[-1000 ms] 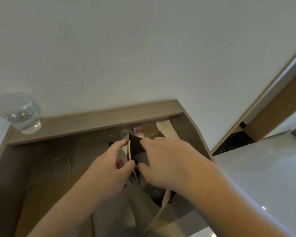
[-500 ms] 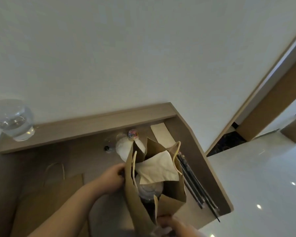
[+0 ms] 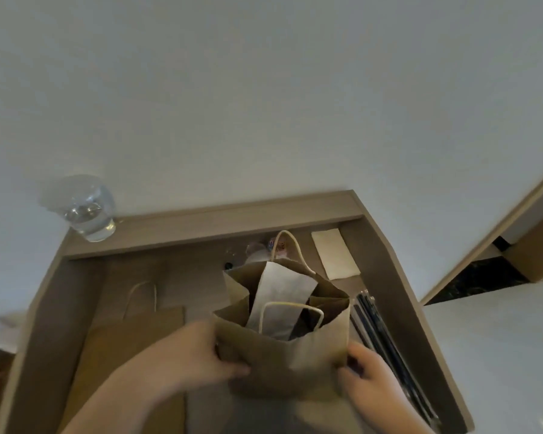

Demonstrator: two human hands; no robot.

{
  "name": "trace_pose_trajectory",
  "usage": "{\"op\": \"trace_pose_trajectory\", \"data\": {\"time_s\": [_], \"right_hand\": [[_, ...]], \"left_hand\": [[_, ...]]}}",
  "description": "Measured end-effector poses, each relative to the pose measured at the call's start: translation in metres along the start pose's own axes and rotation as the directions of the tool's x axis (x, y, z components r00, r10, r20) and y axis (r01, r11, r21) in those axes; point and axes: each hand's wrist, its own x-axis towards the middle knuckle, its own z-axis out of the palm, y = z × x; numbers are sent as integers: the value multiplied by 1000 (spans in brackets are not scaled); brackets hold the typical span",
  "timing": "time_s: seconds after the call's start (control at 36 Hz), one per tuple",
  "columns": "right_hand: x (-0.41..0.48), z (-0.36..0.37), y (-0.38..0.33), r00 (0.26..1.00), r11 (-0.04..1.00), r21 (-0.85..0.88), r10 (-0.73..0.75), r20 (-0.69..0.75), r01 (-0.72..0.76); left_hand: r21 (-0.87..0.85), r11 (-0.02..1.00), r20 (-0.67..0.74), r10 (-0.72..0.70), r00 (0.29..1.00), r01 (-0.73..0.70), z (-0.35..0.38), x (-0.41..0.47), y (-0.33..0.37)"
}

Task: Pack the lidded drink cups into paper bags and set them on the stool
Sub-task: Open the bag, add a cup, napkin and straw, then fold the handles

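Left hand point(image 3: 198, 355) and right hand point(image 3: 367, 374) grip the paper bag point(image 3: 282, 358) sides, fingers curled; lift straight, keep it level, support the base, cup inside unseen.

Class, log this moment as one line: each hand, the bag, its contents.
left hand: grips bag, left side | right hand: grips bag, right side | bag: upright, open | contents: napkin showing

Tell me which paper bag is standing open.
The upright bag gripped by the left hand and right hand, a napkin sticking out. The flat bag lies left of it.
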Motion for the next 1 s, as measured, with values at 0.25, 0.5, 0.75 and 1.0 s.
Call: {"op": "trace_pose_trajectory", "data": {"time_s": [0.25,0.5,0.75,1.0], "right_hand": [[24,-29,-26,981,982,-94,-151,123,163],[19,-58,-73,769,712,-309,-627,126,631],[48,-80,-96,821,781,-272,-490,294,563],[54,-60,-89,766,834,-97,-445,464,543]], "left_hand": [[-134,987,-95,-106,990,93,10,-23,11],[96,991,-356,-51,933,90,1,-62,7],[-285,937,-464,52,884,-204,13,-38,19],[-254,869,-623,189,759,-425,15,-7,24]]}}
